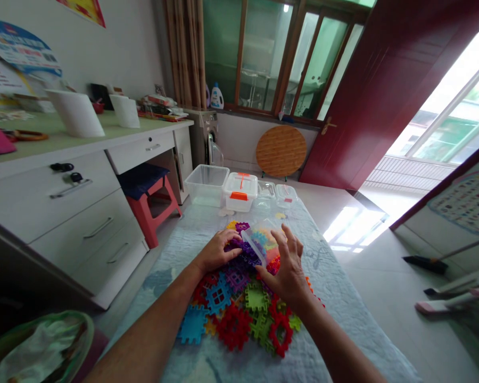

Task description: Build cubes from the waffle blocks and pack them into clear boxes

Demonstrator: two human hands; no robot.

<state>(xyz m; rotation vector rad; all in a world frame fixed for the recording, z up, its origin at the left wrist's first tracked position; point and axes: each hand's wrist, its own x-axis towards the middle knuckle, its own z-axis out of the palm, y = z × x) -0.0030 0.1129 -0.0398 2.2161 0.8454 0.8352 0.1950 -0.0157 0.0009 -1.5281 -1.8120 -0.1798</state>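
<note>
A pile of colorful toothed plastic pieces lies on the cloth-covered table, with a blue square piece [193, 323] and a red gear-like piece [234, 325] at its near side. Over the far part of the pile a clear plastic container [259, 244] is tilted, with pieces showing through it. My left hand [222, 250] rests at the left of purple pieces [248, 256], its fingers curved and apart from the thumb. My right hand [288, 266] is beside the container's right side, fingers spread and thumb near its edge; firm contact cannot be made out.
Behind the pile stand a large clear bin [207, 183], a lidded box with orange latches [241, 192] and smaller clear containers [286, 196]. A desk [143, 133] and a pink stool [154, 205] are at the left.
</note>
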